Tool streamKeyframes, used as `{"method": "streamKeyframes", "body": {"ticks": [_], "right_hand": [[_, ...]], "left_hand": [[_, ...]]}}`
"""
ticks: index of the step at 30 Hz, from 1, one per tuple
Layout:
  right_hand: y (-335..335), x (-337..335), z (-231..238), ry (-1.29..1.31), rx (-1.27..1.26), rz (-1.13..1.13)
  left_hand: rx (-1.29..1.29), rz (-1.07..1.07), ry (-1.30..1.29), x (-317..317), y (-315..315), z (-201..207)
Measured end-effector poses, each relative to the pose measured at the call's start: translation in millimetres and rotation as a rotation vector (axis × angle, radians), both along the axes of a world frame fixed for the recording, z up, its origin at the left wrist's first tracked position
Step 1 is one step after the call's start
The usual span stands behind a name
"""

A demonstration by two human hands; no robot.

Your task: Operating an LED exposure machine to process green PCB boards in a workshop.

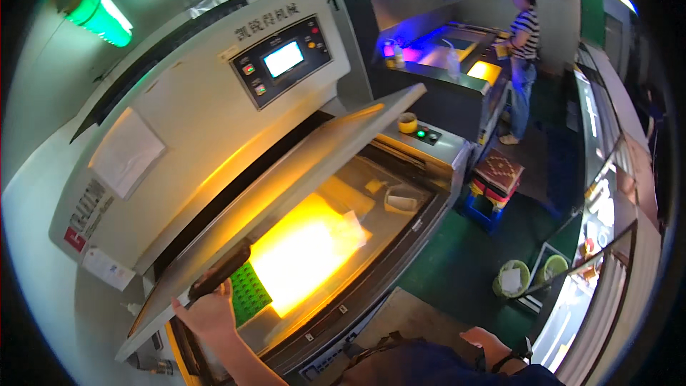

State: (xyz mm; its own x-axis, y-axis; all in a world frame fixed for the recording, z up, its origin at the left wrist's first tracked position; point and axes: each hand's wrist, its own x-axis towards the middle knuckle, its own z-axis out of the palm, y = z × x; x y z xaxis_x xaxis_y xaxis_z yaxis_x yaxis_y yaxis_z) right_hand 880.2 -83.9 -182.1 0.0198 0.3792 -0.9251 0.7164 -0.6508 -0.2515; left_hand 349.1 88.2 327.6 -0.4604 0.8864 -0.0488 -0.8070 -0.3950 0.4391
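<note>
My left hand (209, 314) is at the lower left, wrapped at the dark handle (223, 271) on the front edge of a tilted, raised lid (286, 186). Just beyond my fingers, a green sheet with a grid pattern, like a circuit board panel (250, 297), lies on the machine's bed (343, 193). Beside it glows a bright yellow light area (304, 254), too bright to show detail. My right hand (487, 345) hangs low at the right, a dark band on its wrist. Its fingers are loosely out and nothing shows in them.
Above the lid is a control panel (280, 61) with a lit screen. A yellow tape roll (407, 123) sits by lit buttons. A cushioned stool (498, 171) and green bins (511, 279) stand on the right. Farther back, a person (525, 36) works at another machine (429, 78).
</note>
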Motion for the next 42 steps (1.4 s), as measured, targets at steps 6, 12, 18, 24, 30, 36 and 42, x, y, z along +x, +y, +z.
{"method": "streamKeyframes", "body": {"ticks": [6,12,18,24,30,36,42], "right_hand": [[-13,-31,0,0.078,0.270,-0.060],[-39,-41,0,0.133,0.034,-0.193],[-45,-26,-20,0.043,-0.066,-0.223],[8,-39,-48,-0.116,-0.101,-0.032],[134,-186,25,0.403,0.948,0.446],[245,-404,105,0.477,0.666,0.226],[316,-548,92,0.380,0.751,0.112]], "left_hand": [[-0.024,0.078,-0.045,1,15,34],[0.169,-0.074,0.132,-50,29,34],[0.115,-0.198,0.262,-58,36,48],[0.013,-0.192,0.222,-59,29,66],[0.032,-0.383,0.519,-107,16,25],[0.230,-0.724,1.011,-189,26,-31],[-0.145,-0.733,1.632,-331,10,-260]]}}
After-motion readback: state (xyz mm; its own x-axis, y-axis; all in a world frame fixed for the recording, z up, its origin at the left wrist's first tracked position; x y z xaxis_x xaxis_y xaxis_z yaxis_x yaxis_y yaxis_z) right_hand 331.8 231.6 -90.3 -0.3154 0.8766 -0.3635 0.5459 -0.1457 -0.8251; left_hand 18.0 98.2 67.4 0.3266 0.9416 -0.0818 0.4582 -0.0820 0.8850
